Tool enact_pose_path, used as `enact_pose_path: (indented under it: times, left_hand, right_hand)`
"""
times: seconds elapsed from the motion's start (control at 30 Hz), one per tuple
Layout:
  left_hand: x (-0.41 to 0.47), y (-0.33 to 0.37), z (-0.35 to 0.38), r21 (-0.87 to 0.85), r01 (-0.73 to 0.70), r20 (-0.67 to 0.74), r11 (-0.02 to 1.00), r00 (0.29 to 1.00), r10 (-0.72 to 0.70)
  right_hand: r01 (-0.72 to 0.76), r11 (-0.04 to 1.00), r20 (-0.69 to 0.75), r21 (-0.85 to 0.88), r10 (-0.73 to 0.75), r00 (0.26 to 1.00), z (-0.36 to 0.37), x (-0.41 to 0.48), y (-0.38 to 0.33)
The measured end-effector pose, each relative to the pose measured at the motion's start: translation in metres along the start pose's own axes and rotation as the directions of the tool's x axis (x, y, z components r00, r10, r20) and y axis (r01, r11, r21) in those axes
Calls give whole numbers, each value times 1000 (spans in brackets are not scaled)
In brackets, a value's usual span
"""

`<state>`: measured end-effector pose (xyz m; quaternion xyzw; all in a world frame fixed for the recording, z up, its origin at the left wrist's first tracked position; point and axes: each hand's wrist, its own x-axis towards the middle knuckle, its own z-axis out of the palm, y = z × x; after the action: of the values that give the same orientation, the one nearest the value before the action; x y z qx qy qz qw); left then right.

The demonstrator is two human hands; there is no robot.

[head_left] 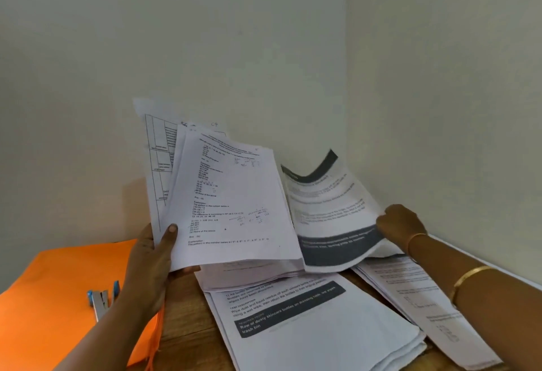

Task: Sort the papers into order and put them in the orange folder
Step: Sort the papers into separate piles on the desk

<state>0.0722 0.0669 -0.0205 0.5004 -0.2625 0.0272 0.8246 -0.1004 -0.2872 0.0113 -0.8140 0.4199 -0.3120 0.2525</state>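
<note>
**Floppy sheets: pinch edges**

Your left hand [155, 256] grips the fanned papers [231, 203] by their lower corner; your right hand [400, 224] pinches the banded sheet [331, 218] at 3 o'clock. They're light, limp, slippery. The orange folder [58, 297] lies at 8 o'clock.

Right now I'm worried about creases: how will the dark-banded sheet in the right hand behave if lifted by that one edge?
Probably floppy: the sheet bows and sags while the right hand pinches one edge. Likely very light, so it may flap or fold over. It could crease where it is gripped, unlike the thicker bundle in the left hand.
</note>
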Motion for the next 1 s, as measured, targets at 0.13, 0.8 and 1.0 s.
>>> enact_pose_path:
  times: [0.13, 0.8, 1.0]
  left_hand:
    - [1, 0, -1, 15, -2, 5, 1000, 1000, 2]
    - [3, -4, -5, 67, 7, 1, 998, 1000, -7]
    - [5, -5, -7, 74, -8, -33, 997, 999, 10]
  right_hand:
    - [-63, 987, 0, -150, 64, 998, -10, 5, 28]
    - [303, 953, 474, -4, -265, 839, -2, -41, 2]
    - [494, 819, 361, -294, -383, 850, 3, -32, 10]
